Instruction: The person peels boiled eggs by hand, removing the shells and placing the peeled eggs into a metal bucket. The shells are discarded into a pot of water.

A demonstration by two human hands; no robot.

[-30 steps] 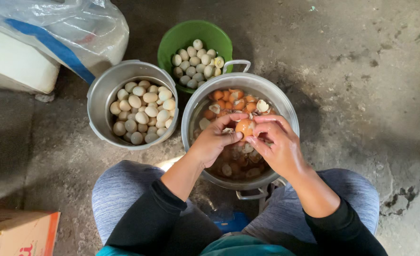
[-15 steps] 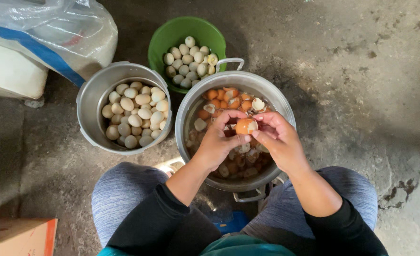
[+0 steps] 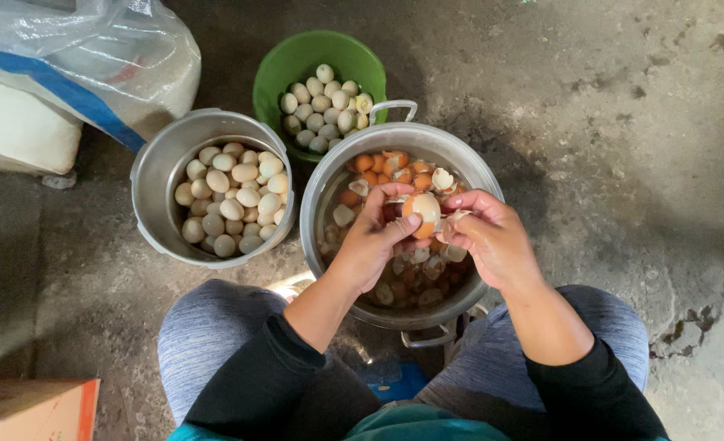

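Half-peeled egg held over the big metal pot.

The egg (image 3: 424,214) sits between both hands above the middle of the large metal pot (image 3: 334,171): its shell is orange-brown, broken away on top to show pale white beneath. The left hand (image 3: 376,238) closes its fingers and thumb around the egg's left side; the right hand (image 3: 491,237) pinches at its right edge, where a bit of shell shows at the fingertips. Below lie orange eggs and shell fragments (image 3: 415,273). Peeled pale eggs fill the smaller metal pot (image 3: 159,167) and the green bucket (image 3: 296,57) beside it on the concrete floor (image 3: 623,122).
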